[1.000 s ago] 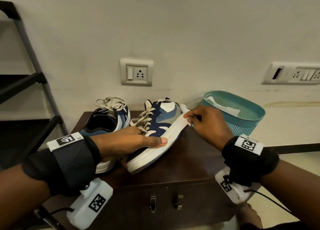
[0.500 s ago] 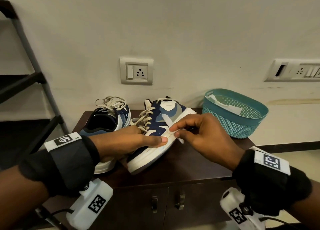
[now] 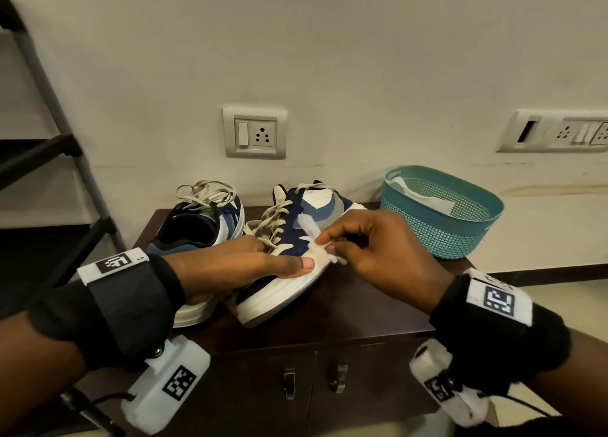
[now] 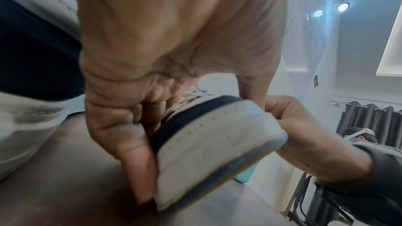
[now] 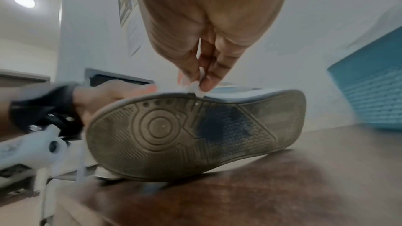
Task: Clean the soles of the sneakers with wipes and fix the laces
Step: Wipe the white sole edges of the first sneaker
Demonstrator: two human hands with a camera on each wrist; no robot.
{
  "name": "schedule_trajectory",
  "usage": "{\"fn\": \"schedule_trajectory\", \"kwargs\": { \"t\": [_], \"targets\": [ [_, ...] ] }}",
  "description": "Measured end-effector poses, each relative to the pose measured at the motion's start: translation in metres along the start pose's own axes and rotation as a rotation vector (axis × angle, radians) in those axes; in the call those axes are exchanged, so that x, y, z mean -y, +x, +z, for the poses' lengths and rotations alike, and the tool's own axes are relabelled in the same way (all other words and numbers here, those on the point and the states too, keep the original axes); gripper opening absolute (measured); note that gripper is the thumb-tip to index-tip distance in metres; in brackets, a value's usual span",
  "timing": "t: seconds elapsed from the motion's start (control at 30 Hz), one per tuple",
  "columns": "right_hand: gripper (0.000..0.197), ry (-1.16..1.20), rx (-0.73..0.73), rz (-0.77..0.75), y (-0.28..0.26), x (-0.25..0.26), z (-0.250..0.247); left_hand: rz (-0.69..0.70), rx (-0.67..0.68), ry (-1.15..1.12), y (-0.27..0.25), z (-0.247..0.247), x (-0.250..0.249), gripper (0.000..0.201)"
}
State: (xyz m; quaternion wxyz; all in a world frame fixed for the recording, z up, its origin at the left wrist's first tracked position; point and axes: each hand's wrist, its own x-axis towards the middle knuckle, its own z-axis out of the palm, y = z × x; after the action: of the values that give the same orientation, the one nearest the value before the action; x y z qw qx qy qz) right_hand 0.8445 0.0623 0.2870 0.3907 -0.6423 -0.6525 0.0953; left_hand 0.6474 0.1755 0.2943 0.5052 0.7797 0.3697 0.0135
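Two hands mid-clean: left hand [image 3: 230,265] grips the tilted sneaker [image 3: 289,269], right hand [image 3: 378,255] pinches a wipe [image 3: 320,251] on its sole edge; the dirty tread seemingly comes next.

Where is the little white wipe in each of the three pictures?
Head view: the wipe is at the centre, pinched by the right hand against the tilted sneaker.
Left wrist view: not visible; the sneaker hides it.
Right wrist view: the wipe is at upper centre, on the sole's top edge.
Shared landmark: the teal basket, seen in every view.
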Motion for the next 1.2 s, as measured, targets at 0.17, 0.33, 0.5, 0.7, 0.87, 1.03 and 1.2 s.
{"fn": "schedule_trajectory", "kwargs": {
  "t": [0.17,0.33,0.5,0.7,0.87,1.03,1.2],
  "targets": [
    [0.018,-0.033,-0.039,0.001,0.002,-0.004,0.001,-0.010,-0.014,0.013,0.000,-0.001,0.003,0.045],
    [0.019,0.025,0.038,-0.089,0.000,0.004,0.000,0.001,-0.012,0.030,0.002,-0.002,0.006,0.050],
    [0.022,-0.203,-0.048,0.073,0.029,-0.024,-0.008,-0.004,-0.039,0.038,0.002,-0.001,0.004,0.048],
    [0.018,-0.088,-0.272,0.089,0.060,-0.024,-0.019,0.020,-0.055,0.042,0.002,0.005,0.005,0.038],
    [0.017,-0.091,-0.150,0.005,0.065,-0.012,0.007,0.020,-0.045,0.071,0.000,0.004,0.002,0.053],
    [0.021,-0.179,-0.218,0.130,0.081,-0.025,-0.001,-0.002,-0.072,0.091,-0.001,0.005,0.002,0.051],
    [0.017,-0.093,-0.113,0.045,0.075,-0.004,0.009,-0.002,-0.037,0.113,0.003,0.003,0.005,0.084]
  ]
}}
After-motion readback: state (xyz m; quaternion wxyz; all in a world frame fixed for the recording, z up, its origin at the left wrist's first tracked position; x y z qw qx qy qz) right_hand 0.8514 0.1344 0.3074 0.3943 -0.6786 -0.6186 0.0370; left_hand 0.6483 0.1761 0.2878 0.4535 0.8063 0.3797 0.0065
